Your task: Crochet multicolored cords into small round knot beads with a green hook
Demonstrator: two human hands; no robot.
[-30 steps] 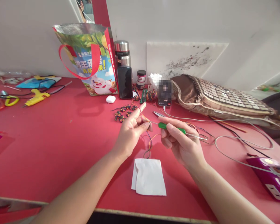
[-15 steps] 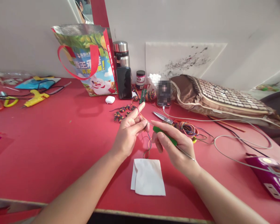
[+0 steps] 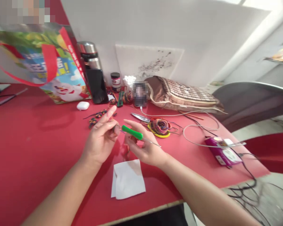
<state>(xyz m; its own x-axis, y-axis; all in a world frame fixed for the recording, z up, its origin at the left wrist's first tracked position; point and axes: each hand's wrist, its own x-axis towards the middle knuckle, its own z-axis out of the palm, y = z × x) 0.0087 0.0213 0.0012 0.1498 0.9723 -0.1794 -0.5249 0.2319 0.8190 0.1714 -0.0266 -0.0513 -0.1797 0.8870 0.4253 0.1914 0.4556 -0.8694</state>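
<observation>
My left hand (image 3: 101, 136) is closed in a pinch on a multicoloured yarn strand, with the index finger raised. The yarn's loose end (image 3: 128, 151) hangs blurred between my hands. In my right hand (image 3: 148, 147) rests a green-handled crochet hook (image 3: 132, 132), its thin metal shaft slanting back towards my wrist. The handle's front end is close to my left fingertips. Just behind the left hand, a braided dark multicoloured yarn piece (image 3: 93, 121) lies on the red table (image 3: 49, 150). Below both hands is a folded white cloth or paper (image 3: 129, 179).
Beyond my right hand are scissors (image 3: 140, 117) and a yarn bundle (image 3: 160, 126). A shopping bag (image 3: 68, 78), a black phone (image 3: 96, 86), an earbud case (image 3: 83, 105) and a brown beaded bag (image 3: 181, 94) stand behind. A purple power strip (image 3: 223, 152) and cables occupy the right.
The view has swung to the right, so the table things sit further left. The green handle is tilted flatter in my right hand, and both hands remain close together.
</observation>
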